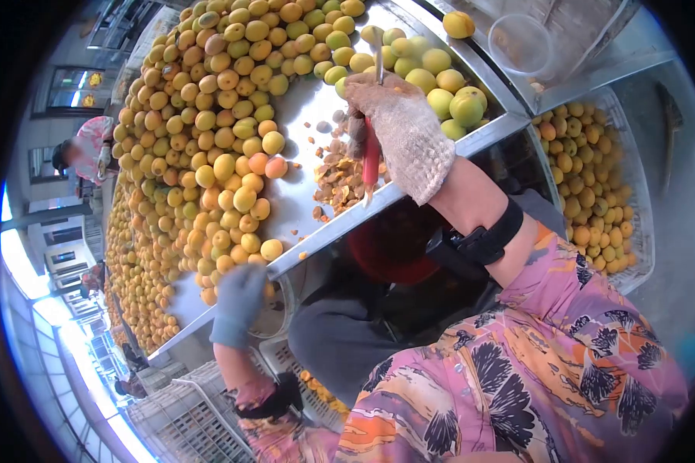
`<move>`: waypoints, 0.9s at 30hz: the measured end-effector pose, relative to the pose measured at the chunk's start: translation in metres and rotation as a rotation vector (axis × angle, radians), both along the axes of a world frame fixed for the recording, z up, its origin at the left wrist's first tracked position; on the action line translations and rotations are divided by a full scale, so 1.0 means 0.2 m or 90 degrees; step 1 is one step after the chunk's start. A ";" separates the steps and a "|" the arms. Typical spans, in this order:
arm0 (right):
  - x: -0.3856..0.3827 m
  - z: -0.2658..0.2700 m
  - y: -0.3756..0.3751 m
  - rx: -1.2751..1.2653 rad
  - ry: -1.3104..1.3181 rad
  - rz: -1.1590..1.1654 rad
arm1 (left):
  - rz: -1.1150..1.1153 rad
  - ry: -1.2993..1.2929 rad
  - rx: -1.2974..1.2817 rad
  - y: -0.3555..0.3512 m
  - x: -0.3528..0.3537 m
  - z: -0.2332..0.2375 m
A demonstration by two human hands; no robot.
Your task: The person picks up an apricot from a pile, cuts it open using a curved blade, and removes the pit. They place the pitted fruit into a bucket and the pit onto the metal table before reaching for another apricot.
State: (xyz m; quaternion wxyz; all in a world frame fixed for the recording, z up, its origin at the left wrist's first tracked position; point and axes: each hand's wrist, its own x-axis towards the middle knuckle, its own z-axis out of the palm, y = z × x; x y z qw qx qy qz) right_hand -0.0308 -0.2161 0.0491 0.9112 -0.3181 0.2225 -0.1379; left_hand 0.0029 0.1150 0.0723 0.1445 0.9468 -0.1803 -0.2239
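My right hand point(400, 116), in a stained whitish knit glove, is closed around a red-handled tool point(371, 154) with a thin metal shaft. The shaft points away from me, above the metal table point(297, 116). Beneath that hand lies a pile of brown pits and scraps point(340, 181). Just beyond it sit larger green-yellow fruits point(440, 100). My left hand point(241, 301), in a grey-blue glove, is at the table's near edge beside the big heap of apricots point(224, 170). Motion blurs its fingers, and I cannot make out whether it holds anything.
A white crate of apricots point(641, 208) stands at right. A clear plastic cup point(520, 45) and a single apricot point(459, 25) rest at the upper right. Plastic crates point(189, 413) are at lower left. Another person point(93, 147) works at the far left.
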 end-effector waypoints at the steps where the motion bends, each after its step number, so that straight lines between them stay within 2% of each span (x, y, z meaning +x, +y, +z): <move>1: -0.01 0.00 0.00 0.009 -0.001 0.001 | -0.048 0.043 0.176 0.01 -0.08 0.05; 2: -0.01 0.00 -0.01 -0.018 0.002 0.046 | -0.094 0.087 0.351 0.02 -0.14 0.09; 6: -0.02 0.02 0.02 -0.117 0.012 0.131 | 0.007 0.147 0.444 0.20 -0.15 0.13; 8: -0.02 -0.01 0.04 -0.167 0.004 0.116 | 0.090 -0.070 0.193 0.22 -0.07 0.09; 10: -0.04 0.01 0.05 -0.262 0.079 0.144 | 0.128 -0.110 0.073 0.11 0.02 0.04; 11: -0.01 -0.06 0.05 -0.387 0.082 0.128 | 0.129 -0.085 0.108 0.01 0.04 0.04; 13: -0.02 -0.07 0.04 -0.377 0.060 0.128 | 0.131 -0.060 0.141 -0.12 0.10 -0.01; 15: -0.04 -0.05 0.06 -0.312 0.028 0.135 | -0.008 -0.091 0.260 -0.15 0.16 -0.12; 16: -0.05 -0.03 0.05 -0.312 0.031 0.139 | -0.005 -0.087 0.260 -0.17 0.19 -0.14; 18: -0.07 -0.01 0.05 -0.237 -0.001 0.166 | -0.101 -0.078 0.386 -0.22 0.23 -0.13; 20: -0.06 -0.03 0.07 -0.238 -0.012 0.157 | -0.090 -0.035 0.418 -0.28 0.26 -0.13; 22: -0.06 0.00 0.06 -0.304 -0.014 0.204 | -0.105 0.024 0.530 -0.35 0.26 -0.10; 23: -0.05 0.00 0.07 -0.354 0.003 0.222 | -0.108 0.017 0.542 -0.37 0.26 -0.10; 27: -0.07 0.02 0.13 -0.384 -0.030 0.179 | -0.162 -0.013 0.545 -0.32 0.32 -0.15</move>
